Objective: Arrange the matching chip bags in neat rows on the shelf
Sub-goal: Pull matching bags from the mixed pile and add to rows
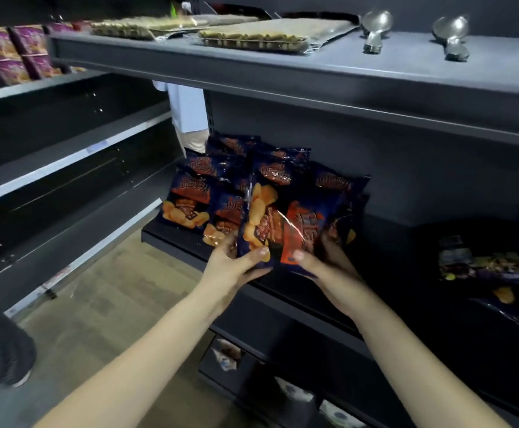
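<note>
Both hands are reaching onto the dark shelf [171,239], each clamped on a chip bag. The left hand [236,267] is gripping the lower edge of a front bag [261,217], with its thumb lying across the face and its fingers behind. The right hand [323,264] is holding the next bag [301,230] the same way, thumb in front. The two bags are touching and overlapping, and are standing roughly upright at the shelf's front. More matching bags [190,196] are leaning behind and to the left in loose, uneven rows against the back panel. Other dark packs [499,267] are lying well apart to the right on the same shelf. On the top shelf [375,75], wrapped trays [252,37] and spoons [375,29] are resting. Purple packs [8,54] are standing on a shelf at far left.
</note>
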Available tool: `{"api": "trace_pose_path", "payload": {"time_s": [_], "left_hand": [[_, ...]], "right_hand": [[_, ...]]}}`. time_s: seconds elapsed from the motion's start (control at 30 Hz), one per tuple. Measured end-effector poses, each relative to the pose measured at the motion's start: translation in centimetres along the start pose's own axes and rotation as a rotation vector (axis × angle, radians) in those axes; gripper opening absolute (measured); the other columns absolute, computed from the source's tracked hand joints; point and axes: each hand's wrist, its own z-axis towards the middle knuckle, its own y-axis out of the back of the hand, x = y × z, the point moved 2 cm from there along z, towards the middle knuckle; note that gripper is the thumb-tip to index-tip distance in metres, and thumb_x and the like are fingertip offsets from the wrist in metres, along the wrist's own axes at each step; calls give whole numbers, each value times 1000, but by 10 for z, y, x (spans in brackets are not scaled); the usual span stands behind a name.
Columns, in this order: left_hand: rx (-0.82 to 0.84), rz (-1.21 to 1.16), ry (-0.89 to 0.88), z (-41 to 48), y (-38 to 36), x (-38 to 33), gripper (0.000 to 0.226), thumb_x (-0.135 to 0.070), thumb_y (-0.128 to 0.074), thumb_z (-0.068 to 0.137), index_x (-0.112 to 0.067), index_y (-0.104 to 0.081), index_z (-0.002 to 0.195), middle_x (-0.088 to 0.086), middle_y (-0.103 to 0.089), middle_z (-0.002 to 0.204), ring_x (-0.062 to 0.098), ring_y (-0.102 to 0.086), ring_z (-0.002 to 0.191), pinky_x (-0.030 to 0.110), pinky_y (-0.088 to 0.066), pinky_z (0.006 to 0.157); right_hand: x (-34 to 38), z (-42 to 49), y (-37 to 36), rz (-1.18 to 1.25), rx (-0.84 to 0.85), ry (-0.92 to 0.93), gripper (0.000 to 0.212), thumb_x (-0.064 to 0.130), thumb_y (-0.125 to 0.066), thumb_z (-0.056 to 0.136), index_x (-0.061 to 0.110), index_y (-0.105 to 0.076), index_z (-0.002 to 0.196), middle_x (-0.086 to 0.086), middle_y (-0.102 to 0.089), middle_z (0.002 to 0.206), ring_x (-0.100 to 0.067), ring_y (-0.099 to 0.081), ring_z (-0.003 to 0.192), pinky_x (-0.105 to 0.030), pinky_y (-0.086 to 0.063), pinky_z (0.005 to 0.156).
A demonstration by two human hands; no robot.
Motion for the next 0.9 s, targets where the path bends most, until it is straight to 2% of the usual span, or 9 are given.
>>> {"api": "trace_pose_path", "payload": {"time_s": [0.13,0.23,0.37,0.5,0.6,0.67,0.73,0.83,0.9], "left_hand": [[85,55,57,6,0,13,32,-2,-66,76,-17,-57,102,2,-71,92,22,-67,92,39,-57,75],[184,152,13,17,12,-1,51,-21,-82,66,-28,-52,107,-3,-69,97,15,-66,94,38,-53,84],[284,235,-98,38,30,-47,91,-62,-84,39,-34,-47,117,-7,-63,115,13,-64,101,27,-55,77],[601,658,52,47,25,-76,89,-73,-76,39,-44,-46,117,-15,-59,121,8,-60,110,26,-48,91],[660,940,113,45,18,-59,78,-65,-73,48,-44,-44,118,-20,-50,126,2,-48,119,25,-37,101],[633,845,137,45,16,-48,73,-59,-72,49,-42,-48,116,-21,-56,118,1,-52,112,23,-41,97],[542,691,126,48,18,-41,50,-42,-78,62,-40,-53,105,-21,-60,105,-4,-56,99,17,-45,86],[388,520,42,53,14,-37,32,-12,-69,79,-37,-55,95,-20,-61,95,-8,-57,85,10,-45,71],[372,456,-5,54,7,-33,32,-9,-66,80,-35,-56,97,-22,-63,93,-11,-59,82,7,-46,69]], "right_hand": [[4,8,1,64,-98,86,47,20,-71,69,21,-59,114,4,-72,106,-15,-65,105,-26,-50,87],[7,14,10,29,-46,38,50,13,-71,68,19,-57,116,5,-72,103,-14,-65,104,-21,-50,84],[22,11,12,-293,190,-136,54,17,-78,71,33,-53,117,16,-64,112,-4,-59,110,-9,-45,85],[38,12,7,-473,285,-227,56,22,-77,75,50,-38,105,33,-46,105,20,-45,95,6,-36,71],[49,12,2,-500,218,-190,58,18,-75,79,45,-34,111,33,-41,105,7,-43,107,7,-36,72],[50,10,7,-352,82,-99,52,18,-77,76,39,-49,114,19,-57,113,-7,-54,113,-8,-46,83],[47,5,18,-70,-122,-18,62,27,-84,65,32,-54,119,3,-66,111,-17,-64,106,-26,-54,79],[38,-8,32,142,-269,35,92,45,-90,47,31,-48,127,-4,-66,112,-20,-66,101,-30,-54,79],[29,-18,21,79,-244,-23,84,47,-88,51,36,-47,124,-1,-65,116,-17,-64,106,-31,-53,85]]}}
